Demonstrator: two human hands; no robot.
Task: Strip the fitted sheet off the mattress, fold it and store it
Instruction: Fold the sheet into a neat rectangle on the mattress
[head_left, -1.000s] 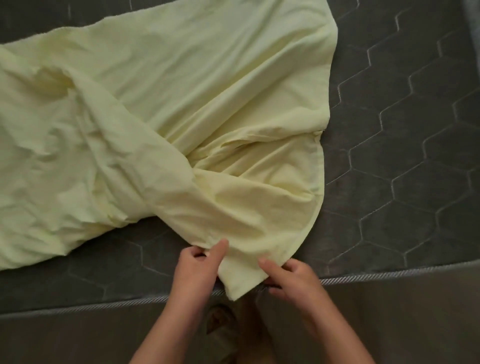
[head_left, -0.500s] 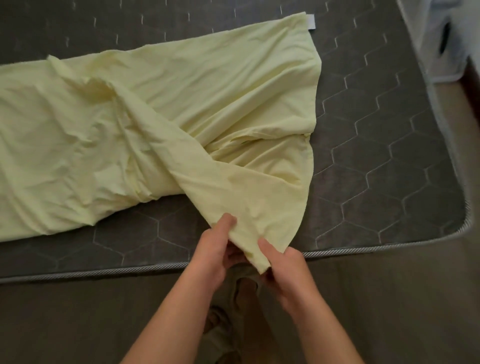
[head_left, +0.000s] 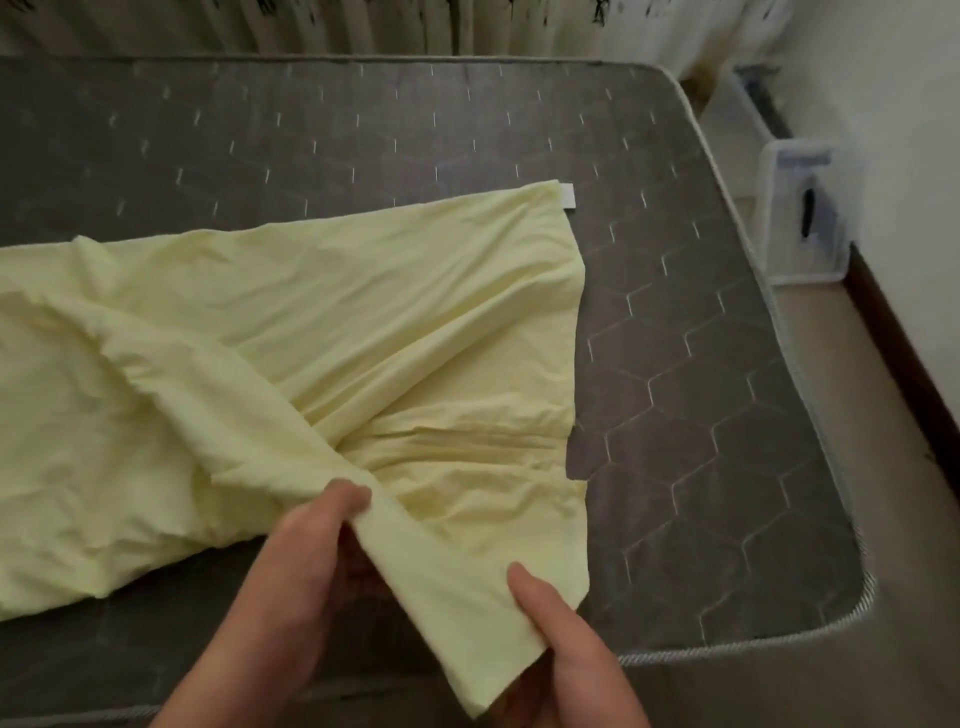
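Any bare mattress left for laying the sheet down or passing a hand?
Bare mattress shows in three patches: the far band between the fitted sheet and the curtain; the right strip from the sheet's edge to the mattress piping; a narrow near-left strip along the near edge. It is crowded near centre, where the left hand and right hand grip the sheet's fold.

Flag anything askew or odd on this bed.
The yellow sheet lies skewed and bunched across the bare mattress, twisted near the left hand and right hand pinching its corner. Nothing looks torn.
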